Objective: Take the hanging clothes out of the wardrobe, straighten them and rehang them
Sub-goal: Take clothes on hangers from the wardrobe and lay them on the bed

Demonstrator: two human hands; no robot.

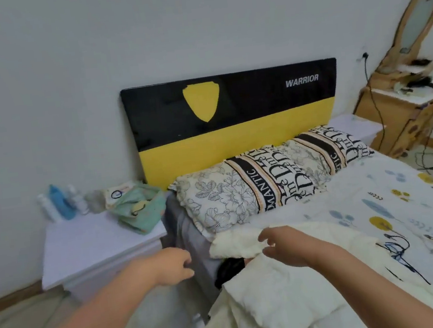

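A cream-white garment lies crumpled on the near edge of the bed, its upper part folded over a dark piece of clothing. My right hand hovers over the cream garment with fingers spread and loosely bent, holding nothing. My left hand reaches toward the bed's side, fingers relaxed, close to the grey sheet hanging there. No wardrobe or hanger is in view.
A white bedside table at left carries bottles and a green cloth bag. Two patterned pillows lean at the black-and-yellow headboard. A wooden dressing table with cables stands at right.
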